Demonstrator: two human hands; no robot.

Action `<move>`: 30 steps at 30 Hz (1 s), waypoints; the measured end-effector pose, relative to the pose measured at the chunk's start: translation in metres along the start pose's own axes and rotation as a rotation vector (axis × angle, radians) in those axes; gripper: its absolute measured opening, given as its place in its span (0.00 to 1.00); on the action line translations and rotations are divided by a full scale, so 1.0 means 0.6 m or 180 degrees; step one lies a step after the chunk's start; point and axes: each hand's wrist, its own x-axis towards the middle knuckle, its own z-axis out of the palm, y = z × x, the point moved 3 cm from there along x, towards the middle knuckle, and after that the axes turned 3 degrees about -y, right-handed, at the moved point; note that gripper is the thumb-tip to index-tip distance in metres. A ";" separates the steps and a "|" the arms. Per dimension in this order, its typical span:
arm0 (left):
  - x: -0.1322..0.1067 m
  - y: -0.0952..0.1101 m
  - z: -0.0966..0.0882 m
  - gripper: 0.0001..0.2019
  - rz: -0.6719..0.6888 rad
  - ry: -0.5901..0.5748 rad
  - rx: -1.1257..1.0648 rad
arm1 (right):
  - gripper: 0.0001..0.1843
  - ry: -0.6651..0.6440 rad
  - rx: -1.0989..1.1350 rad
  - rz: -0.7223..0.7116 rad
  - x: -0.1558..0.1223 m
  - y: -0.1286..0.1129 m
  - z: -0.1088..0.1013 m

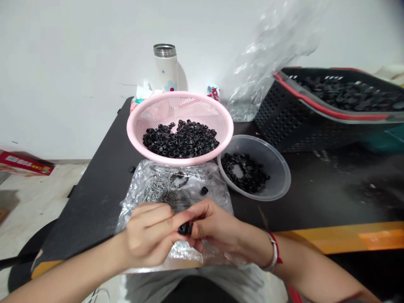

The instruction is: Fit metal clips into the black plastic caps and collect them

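Observation:
My left hand (153,233) and my right hand (214,225) meet at the front edge of the table. Between their fingertips is a small black plastic piece (184,228), rounded and partly covered by the fingers. Both hands are closed on it. Just beyond them, on a clear plastic bag (217,176), lies a heap of small silvery metal springs (159,185). A loose black plastic piece (204,190) rests on the bag beyond my right hand. Further back, a pink colander (135,120) holds many black pieces, and a clear plastic bowl (280,185) contains flat, ring-like black pieces.
A black basket (274,113) with a red-edged handle, full of black parts, stands at the back right beside a clear plastic wrap (249,75). An open white flask (166,69) is by the wall. Left, a red box (25,163) sits off the table.

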 end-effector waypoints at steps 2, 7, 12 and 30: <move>0.002 0.000 0.000 0.12 -0.0047 -0.0017 -0.0010 | 0.16 0.0015 0.0058 0.0063 0.000 0.001 -0.002; 0.002 -0.003 0.000 0.12 -0.0056 0.0016 0.0157 | 0.18 0.0186 0.0042 -0.0107 0.000 0.004 -0.002; -0.001 -0.003 0.000 0.12 -0.0026 0.0047 0.0412 | 0.21 0.0245 0.0066 -0.0208 -0.002 0.004 0.003; -0.003 0.020 -0.006 0.11 0.0269 -0.0193 0.1201 | 0.23 0.0435 -0.0123 -0.0386 -0.003 0.011 0.011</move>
